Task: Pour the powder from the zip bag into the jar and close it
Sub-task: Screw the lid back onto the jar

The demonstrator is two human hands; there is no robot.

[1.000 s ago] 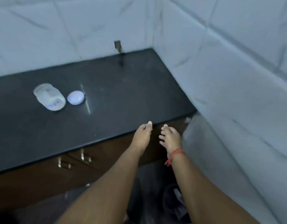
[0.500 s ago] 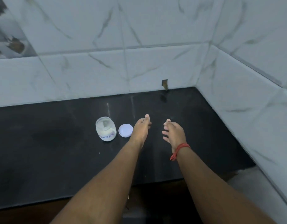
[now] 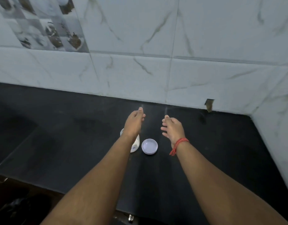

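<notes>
A small clear jar [image 3: 135,146] holding white powder stands on the black counter [image 3: 59,135], mostly hidden behind my left forearm. Its white lid [image 3: 149,146] lies loose on the counter just to the jar's right, inner side up. My left hand [image 3: 135,121] hovers above and beyond the jar, fingers apart and holding nothing. My right hand [image 3: 172,129], with a red thread at the wrist, hovers beyond and to the right of the lid, also open and holding nothing. No zip bag is in view.
White marble-look tiled walls [image 3: 140,70] close off the counter at the back and at the right, forming a corner. A small chipped hole [image 3: 209,105] sits low in the back wall. A cabinet handle [image 3: 130,218] shows below the counter's front edge.
The view has swung left and closer, so the jar and lid now lie between my forearms. Both hands have moved from beyond the counter's edge to above the jar and lid.
</notes>
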